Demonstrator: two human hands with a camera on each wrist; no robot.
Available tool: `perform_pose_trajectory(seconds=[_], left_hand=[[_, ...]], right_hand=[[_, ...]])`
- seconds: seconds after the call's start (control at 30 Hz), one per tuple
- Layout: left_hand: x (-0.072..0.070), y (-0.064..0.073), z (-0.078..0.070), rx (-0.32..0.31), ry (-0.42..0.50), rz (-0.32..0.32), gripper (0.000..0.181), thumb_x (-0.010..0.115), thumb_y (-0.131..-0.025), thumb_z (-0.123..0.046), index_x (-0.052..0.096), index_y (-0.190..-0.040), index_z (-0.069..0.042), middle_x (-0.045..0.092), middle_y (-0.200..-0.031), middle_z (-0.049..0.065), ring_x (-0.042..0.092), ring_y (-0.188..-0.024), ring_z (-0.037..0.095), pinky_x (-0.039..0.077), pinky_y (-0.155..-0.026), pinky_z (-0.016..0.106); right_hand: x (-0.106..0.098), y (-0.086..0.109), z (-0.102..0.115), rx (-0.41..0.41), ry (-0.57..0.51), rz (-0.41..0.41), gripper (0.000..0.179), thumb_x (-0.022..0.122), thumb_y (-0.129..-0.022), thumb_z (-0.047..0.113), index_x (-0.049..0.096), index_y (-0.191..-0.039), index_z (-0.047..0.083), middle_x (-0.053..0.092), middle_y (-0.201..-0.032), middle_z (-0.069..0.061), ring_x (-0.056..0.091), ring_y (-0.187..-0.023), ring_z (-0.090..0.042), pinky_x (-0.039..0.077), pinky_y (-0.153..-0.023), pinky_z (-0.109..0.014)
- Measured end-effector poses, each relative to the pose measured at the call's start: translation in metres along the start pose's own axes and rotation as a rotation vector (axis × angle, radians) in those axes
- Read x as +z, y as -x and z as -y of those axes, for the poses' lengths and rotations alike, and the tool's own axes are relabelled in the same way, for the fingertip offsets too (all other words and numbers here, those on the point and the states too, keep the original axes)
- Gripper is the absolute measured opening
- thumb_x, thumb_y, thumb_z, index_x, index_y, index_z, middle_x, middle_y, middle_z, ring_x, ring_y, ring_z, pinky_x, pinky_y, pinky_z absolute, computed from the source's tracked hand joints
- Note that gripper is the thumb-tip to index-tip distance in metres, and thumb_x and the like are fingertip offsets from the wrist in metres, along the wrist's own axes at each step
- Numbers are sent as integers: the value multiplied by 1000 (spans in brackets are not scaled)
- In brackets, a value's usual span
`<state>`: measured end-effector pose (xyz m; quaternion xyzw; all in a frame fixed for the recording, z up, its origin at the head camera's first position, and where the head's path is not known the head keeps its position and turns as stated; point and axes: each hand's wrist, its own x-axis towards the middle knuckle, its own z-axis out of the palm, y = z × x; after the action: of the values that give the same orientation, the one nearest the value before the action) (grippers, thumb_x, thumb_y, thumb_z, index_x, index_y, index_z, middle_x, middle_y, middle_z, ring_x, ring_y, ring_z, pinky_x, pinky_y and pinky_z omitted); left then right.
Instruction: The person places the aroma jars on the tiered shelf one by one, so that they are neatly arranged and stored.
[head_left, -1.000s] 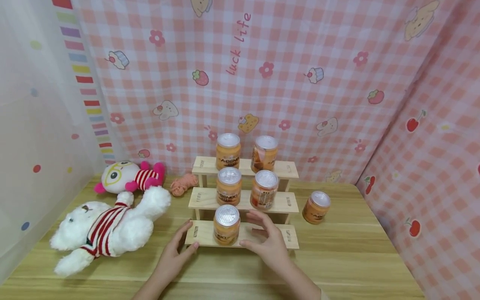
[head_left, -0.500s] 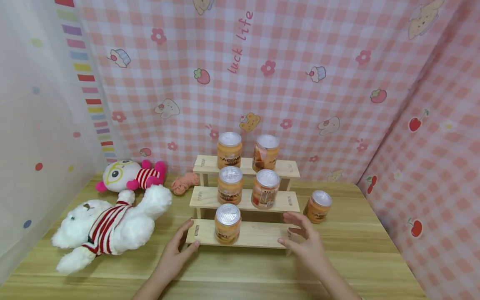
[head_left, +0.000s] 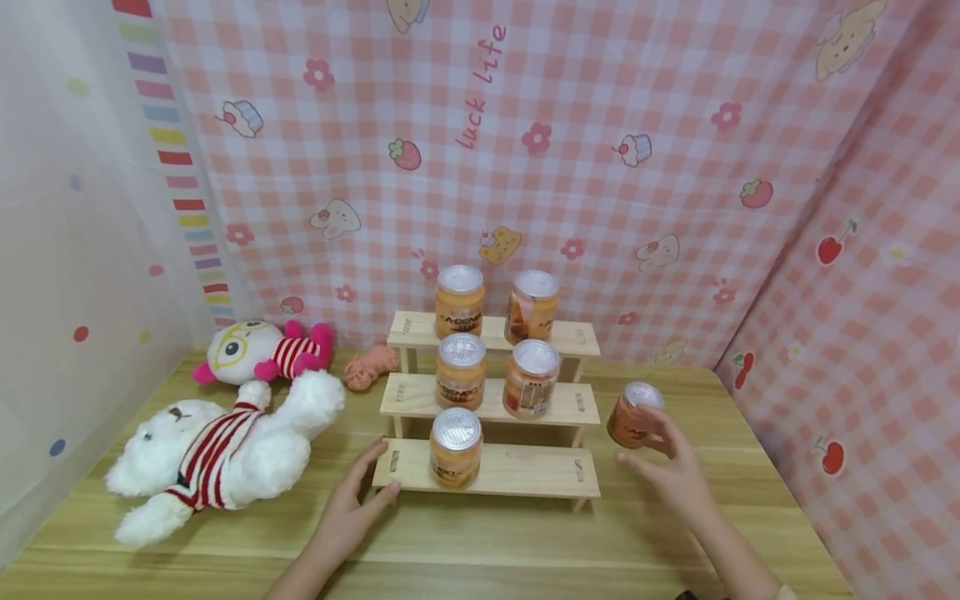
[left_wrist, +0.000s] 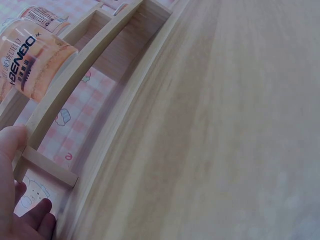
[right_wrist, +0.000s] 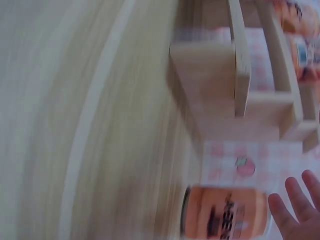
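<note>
A three-step wooden display stand (head_left: 525,471) bears orange cans with silver lids: two on the top step, two on the middle one, and one can (head_left: 453,467) left of centre on the lowest. My left hand (head_left: 348,508) grips the left end of the lowest step, its thumb (left_wrist: 12,142) against the wood in the left wrist view. Right of the stand, a lone can (head_left: 626,423) stands upright on the table. Beside it is my right hand (head_left: 671,471), thumb and fingers spread, fingertips right at the can's upper side; the right wrist view shows its fingers (right_wrist: 297,200) near the lid end.
On the left of the wooden table (head_left: 450,554) lies a white plush bear (head_left: 247,458) in a striped sweater. Behind it are a pink plush doll (head_left: 262,350) and a peach yarn bundle (head_left: 371,367). A checked pink curtain (head_left: 570,192) hangs close behind the stand.
My right hand has moved right, from beside the can on the lowest step, past the stand's right end, to the lone can. My left hand has stayed at the stand's left end.
</note>
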<state>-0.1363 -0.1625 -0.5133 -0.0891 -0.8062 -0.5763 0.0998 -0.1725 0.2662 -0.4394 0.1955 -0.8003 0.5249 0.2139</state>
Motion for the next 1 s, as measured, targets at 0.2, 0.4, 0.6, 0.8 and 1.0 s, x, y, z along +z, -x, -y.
perform_pose_trajectory(seconds=[0.2,0.4,0.6,0.8,1.0], left_hand=[[0,0,1,-8,8,4,62,70,-89,-23,42,-143,-8,34,-150,14,30,-136,32,22,-101,10],[0,0,1,-6,12,6,62,70,-89,-23,42,-143,-8,34,-150,14,30,-136,33,22,-101,9],[-1,-1,1,0,14,7,63,70,-89,-22,42,-143,-8,34,-150,15,30,-135,33,22,-101,9],[-1,-1,2,-1,19,3,62,71,-89,-22,42,-143,-8,34,-150,15,30,-136,33,22,-101,9],[0,-1,2,3,27,2,63,71,-88,-21,43,-142,-7,34,-150,15,30,-135,31,22,-101,9]], right_hand=[[-17,-7,-14,24,90,-26,69,78,-70,-12,49,-131,-6,56,-123,-25,53,-109,-5,45,-83,-13],[-26,-14,-19,81,199,-33,67,80,-75,-1,47,-134,-2,53,-129,-20,50,-112,-14,42,-85,-15],[-31,-20,-30,139,244,-17,71,80,-78,7,43,-138,-1,51,-132,-21,46,-118,-33,38,-89,-19],[-31,-28,-46,188,204,22,76,79,-79,10,37,-142,-2,44,-137,-26,40,-125,-40,37,-98,-49],[-26,-31,-59,226,152,41,77,77,-81,7,34,-143,-2,40,-139,-28,38,-124,-41,36,-93,-55]])
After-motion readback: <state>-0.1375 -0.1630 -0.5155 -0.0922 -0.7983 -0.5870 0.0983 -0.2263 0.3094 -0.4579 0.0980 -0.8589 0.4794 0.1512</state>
